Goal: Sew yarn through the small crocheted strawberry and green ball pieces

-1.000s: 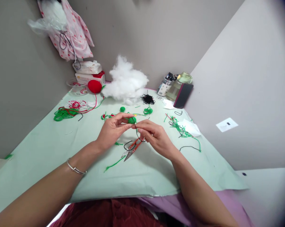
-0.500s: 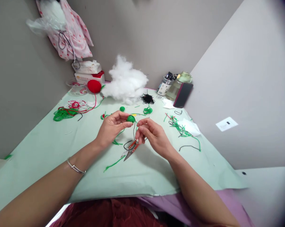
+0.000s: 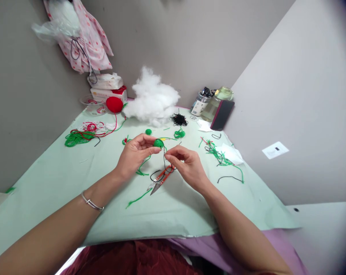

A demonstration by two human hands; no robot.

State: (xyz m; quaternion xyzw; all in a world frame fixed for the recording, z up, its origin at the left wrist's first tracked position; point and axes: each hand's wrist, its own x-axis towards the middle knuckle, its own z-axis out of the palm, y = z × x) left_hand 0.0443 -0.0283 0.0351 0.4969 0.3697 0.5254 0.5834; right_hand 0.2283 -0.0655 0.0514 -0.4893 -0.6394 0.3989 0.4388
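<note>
My left hand (image 3: 135,156) grips a small green crocheted ball (image 3: 158,143) between thumb and fingers, above the table. From the ball a strand of black yarn (image 3: 164,162) hangs down and loops over the table. Close to the ball's right side, my right hand (image 3: 187,164) has thumb and forefinger pinched on this strand; whether a needle is also between them I cannot tell. Below the hands lie orange-handled thread snips (image 3: 161,179), blades toward me, partly under the black loop. A short green yarn piece (image 3: 138,199) touches the blade end.
White stuffing (image 3: 152,99) is heaped at the back. Green and red yarn (image 3: 81,137) lies at left, near a red yarn ball (image 3: 114,104). Yarn scraps (image 3: 220,154) are at right. A phone (image 3: 223,115) leans on a bottle (image 3: 211,109) beside a pen can (image 3: 199,103).
My right hand's fingers have closed into a pinch on the black strand, uncovering more of the snips' handles. My left hand keeps the green ball almost in place.
</note>
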